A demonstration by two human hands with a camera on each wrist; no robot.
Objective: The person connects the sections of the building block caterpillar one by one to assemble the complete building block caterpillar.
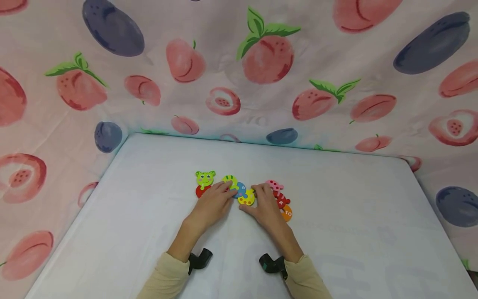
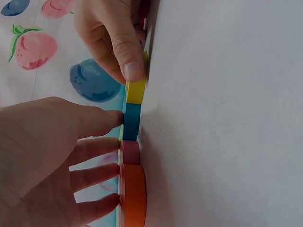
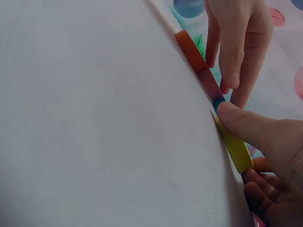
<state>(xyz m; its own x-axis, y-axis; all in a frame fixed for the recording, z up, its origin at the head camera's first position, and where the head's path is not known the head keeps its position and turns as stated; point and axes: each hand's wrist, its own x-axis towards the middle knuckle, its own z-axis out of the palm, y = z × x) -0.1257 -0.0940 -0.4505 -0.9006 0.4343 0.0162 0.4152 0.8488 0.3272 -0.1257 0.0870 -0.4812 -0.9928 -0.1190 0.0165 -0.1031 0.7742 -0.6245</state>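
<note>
A caterpillar number puzzle lies across the table in the head view. Its green smiling head piece (image 1: 205,178) and a red piece (image 1: 200,191) are at the left end. My left hand (image 1: 209,206) presses its straight fingertips on the row, touching the blue piece (image 2: 131,122), the pink piece (image 2: 131,152) and the orange piece (image 2: 135,196). Beyond its fingers shows a green piece (image 1: 229,180). My right hand (image 1: 267,209) pinches the yellow piece (image 3: 235,147) between thumb and fingers, against the blue one. The left hand hides part of the row.
Right of the right hand lie a pink spotted piece (image 1: 275,185), a red piece (image 1: 282,200) and an orange piece marked 10 (image 1: 286,213). A white cloth covers the table (image 1: 354,232). Fruit-printed fabric (image 1: 224,50) hangs behind it and at its sides.
</note>
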